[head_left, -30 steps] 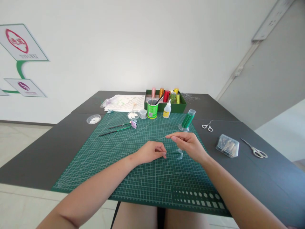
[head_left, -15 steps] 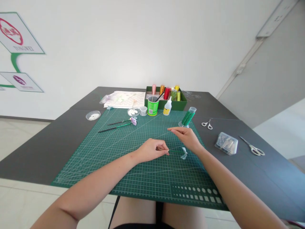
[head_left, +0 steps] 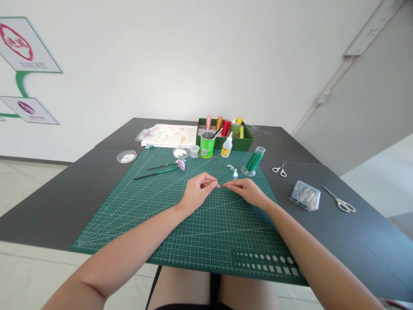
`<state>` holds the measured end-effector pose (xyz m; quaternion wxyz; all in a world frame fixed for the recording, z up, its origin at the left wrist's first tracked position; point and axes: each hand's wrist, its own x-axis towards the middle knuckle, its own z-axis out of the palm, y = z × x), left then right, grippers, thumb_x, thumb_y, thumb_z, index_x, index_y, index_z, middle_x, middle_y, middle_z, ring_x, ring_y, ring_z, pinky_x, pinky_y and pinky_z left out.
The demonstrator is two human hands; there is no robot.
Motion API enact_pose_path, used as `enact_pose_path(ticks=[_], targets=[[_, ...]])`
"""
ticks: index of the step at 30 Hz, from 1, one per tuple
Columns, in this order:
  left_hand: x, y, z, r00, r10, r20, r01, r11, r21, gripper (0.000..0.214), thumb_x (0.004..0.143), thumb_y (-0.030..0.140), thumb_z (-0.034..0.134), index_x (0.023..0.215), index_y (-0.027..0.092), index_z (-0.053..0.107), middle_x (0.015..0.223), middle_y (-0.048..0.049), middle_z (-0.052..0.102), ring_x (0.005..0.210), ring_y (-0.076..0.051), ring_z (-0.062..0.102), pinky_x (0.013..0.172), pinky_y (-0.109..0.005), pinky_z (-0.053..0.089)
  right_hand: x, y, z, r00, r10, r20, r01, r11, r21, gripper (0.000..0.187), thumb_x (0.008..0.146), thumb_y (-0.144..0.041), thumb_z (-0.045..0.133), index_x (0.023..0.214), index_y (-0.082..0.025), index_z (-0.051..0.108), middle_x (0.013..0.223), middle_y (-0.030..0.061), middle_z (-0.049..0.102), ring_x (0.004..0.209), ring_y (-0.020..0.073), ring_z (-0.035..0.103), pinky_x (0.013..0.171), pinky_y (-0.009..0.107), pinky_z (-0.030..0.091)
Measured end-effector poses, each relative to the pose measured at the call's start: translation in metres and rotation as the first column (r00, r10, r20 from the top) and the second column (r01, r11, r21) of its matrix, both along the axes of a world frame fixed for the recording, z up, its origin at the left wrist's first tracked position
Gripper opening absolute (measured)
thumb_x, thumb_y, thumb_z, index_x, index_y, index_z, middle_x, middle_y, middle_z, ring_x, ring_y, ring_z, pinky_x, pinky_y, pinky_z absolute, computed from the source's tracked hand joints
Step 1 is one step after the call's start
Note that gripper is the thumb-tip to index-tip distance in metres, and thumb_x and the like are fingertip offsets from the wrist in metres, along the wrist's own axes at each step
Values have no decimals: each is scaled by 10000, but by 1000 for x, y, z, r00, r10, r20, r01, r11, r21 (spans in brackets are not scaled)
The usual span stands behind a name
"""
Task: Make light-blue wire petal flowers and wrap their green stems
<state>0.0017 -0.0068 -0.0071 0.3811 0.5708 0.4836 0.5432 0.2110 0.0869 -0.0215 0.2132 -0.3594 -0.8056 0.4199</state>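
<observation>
My left hand is closed in a pinch on a thin green-wrapped flower stem. At the stem's far end, pale blue petals point away to the right. My right hand is pinched just right of the left fingertips, with a small gap between the two hands. Whatever its fingertips hold, if anything, is too fine to make out. A spool of green thread stands tilted on a clear base behind my right hand. Both hands are over the green cutting mat.
Two dark-handled stems with a purple flower lie at left. Behind are dishes of white pieces, a green can, a glue bottle and a thread box. Right: small scissors, a clear case, larger scissors.
My left hand has moved up and away with the flower stem, which now tilts toward the back. My right hand has come down beside the left fingertips.
</observation>
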Motion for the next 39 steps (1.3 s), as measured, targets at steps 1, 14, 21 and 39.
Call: enact_pose_path(ticks=[1, 14, 21, 39], targets=[[-1, 2, -1, 1000, 25, 16, -24, 1000, -10, 194, 878, 317, 664, 974, 150, 690, 853, -66, 784, 719, -159, 701, 663, -258, 502, 0, -1, 1, 1000, 16, -3, -16, 1000, -10, 337, 887, -432, 597, 1010, -199, 807, 1045, 80, 781, 981, 278, 708, 917, 426, 512], [-26, 25, -1, 889, 339, 308, -352, 936, -15, 308, 775, 365, 733, 985, 140, 742, 797, -79, 771, 569, -109, 511, 528, -240, 367, 26, 14, 18, 867, -311, -388, 150, 908, -392, 399, 729, -534, 753, 822, -148, 714, 456, -102, 251, 435, 64, 194, 459, 254, 137], [-22, 23, -5, 914, 327, 239, -342, 940, 21, 286, 800, 354, 710, 978, 133, 739, 765, -72, 764, 567, -118, 535, 536, -239, 397, 52, 28, 33, 922, -337, -189, 338, 941, -31, 377, 770, -533, 660, 808, -163, 719, 488, -54, 389, 476, 98, 293, 492, 257, 186], [-19, 20, -7, 933, 302, 196, -302, 953, -31, 299, 806, 354, 699, 1005, 135, 743, 785, -75, 769, 598, -137, 565, 560, -254, 417, 68, 39, 32, 813, -547, 202, 431, 797, 422, 348, 824, -466, 536, 813, -195, 753, 553, 15, 589, 552, 179, 518, 555, 286, 323]])
